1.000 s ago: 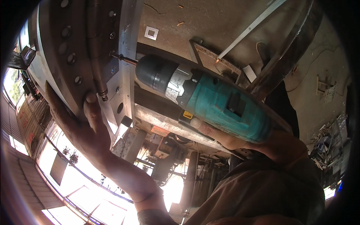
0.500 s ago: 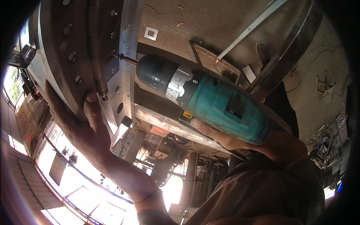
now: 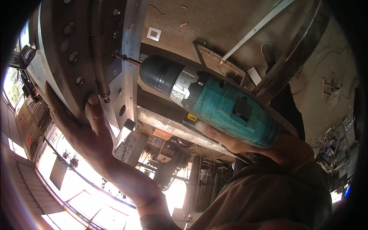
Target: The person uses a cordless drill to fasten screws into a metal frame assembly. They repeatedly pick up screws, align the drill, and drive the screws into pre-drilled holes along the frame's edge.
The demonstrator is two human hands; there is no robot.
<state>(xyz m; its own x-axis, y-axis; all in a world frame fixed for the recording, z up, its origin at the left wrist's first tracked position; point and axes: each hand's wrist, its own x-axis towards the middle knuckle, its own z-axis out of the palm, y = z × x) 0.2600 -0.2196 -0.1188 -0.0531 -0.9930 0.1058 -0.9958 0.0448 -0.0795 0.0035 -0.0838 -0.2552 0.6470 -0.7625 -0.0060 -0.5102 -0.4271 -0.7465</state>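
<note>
A teal power drill (image 3: 226,105) with a black chuck lies across the middle of the view. My right hand (image 3: 226,140) is closed round its grip, mostly hidden beneath the body, with the thumb showing along the side. The drill's long bit (image 3: 132,61) meets a screw head in the leaf of a metal hinge (image 3: 99,65). This hinge runs along a dark metal panel (image 3: 63,50) that has rows of holes. My left hand (image 3: 86,132) lies against the panel's near end, fingers stretched along it and thumb apart, close to the hinge's end.
A pale metal frame edge (image 3: 132,76) borders the hinge. On the floor lie a square plate with a square hole (image 3: 154,34) and a long light bar (image 3: 257,30). A curved dark beam (image 3: 295,50) crosses at the right, with a heap of metal scraps (image 3: 337,149) beyond.
Almost nothing differs: both hands, the drill and its bit on the screw keep their places.
</note>
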